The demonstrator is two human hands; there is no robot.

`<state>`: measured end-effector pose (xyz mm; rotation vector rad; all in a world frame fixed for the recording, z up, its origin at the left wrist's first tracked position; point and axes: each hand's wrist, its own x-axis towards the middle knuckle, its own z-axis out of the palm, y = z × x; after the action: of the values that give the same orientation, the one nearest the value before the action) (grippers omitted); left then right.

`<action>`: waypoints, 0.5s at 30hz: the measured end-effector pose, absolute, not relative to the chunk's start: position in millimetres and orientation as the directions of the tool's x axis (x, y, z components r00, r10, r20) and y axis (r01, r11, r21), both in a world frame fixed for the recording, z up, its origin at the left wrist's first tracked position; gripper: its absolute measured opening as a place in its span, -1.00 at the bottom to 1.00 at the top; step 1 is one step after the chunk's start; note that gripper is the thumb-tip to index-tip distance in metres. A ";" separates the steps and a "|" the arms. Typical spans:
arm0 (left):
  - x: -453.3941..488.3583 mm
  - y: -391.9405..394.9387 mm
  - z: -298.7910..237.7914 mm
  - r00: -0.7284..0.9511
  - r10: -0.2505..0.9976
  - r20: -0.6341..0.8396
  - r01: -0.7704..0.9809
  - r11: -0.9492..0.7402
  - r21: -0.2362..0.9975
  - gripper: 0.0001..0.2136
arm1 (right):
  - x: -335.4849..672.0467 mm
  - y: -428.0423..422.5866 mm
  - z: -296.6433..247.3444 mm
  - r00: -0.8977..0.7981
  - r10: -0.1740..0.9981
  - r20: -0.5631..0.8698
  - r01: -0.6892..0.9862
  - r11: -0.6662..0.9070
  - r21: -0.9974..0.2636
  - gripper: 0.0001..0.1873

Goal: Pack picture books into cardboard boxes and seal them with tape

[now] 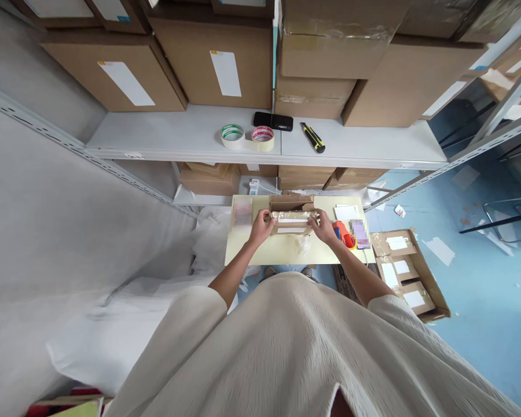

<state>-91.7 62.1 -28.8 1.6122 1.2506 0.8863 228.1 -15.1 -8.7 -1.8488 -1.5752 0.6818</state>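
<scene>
The floor (pixel 481 289) is blue, with bits of paper to the right of the table. Behind the table (pixel 245 246) stands a tall grey rack (pixel 156 130). Big boxes (pixel 182 63) sit at the back of its top shelf, maybe so that small things fit in front. The table is flat and pale yellow. On the floor, just right of it, a wide open box (pixel 429 275) has small boxes (pixel 411 286) in it, likely to keep them together.

Over the middle of the table is a long box (pixel 292 225) with a flap up at the back. I can't tell if it touches the table. The left hand (pixel 261 226) grips its left end and the right hand (pixel 324 227) grips its right end, I think to keep it steady. A red and blue tape tool (pixel 341 229) lies at the table's right side, perhaps to be easy to reach. Up past the table, on the shelf, lie two tape rolls (pixel 234 145) and a knife (pixel 313 138).
</scene>
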 end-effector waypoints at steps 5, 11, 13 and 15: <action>-89.5 75.8 -29.9 0.258 0.966 0.038 0.362 -0.132 0.923 -0.09 | 232.0 -1.8 -8.6 0.171 0.984 -0.045 0.690 -0.152 -0.707 0.12; -88.2 90.0 -10.6 0.389 0.921 0.012 0.430 -0.193 0.882 0.15 | 239.8 16.0 5.8 0.070 0.993 -0.096 0.788 -0.114 -0.605 0.18; -88.8 90.8 -5.9 0.405 0.914 0.006 0.430 -0.196 0.881 0.11 | 240.2 16.9 10.4 0.069 0.993 -0.091 0.807 -0.109 -0.581 0.07; -89.9 89.7 -4.4 0.392 0.920 -0.007 0.443 -0.182 0.878 -0.01 | 239.7 14.7 12.5 0.069 0.996 -0.063 0.800 -0.093 -0.593 -0.06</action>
<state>-89.9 89.7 -4.4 1.7892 1.1880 0.6976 239.7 14.7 12.5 -1.9512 -1.7823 0.6538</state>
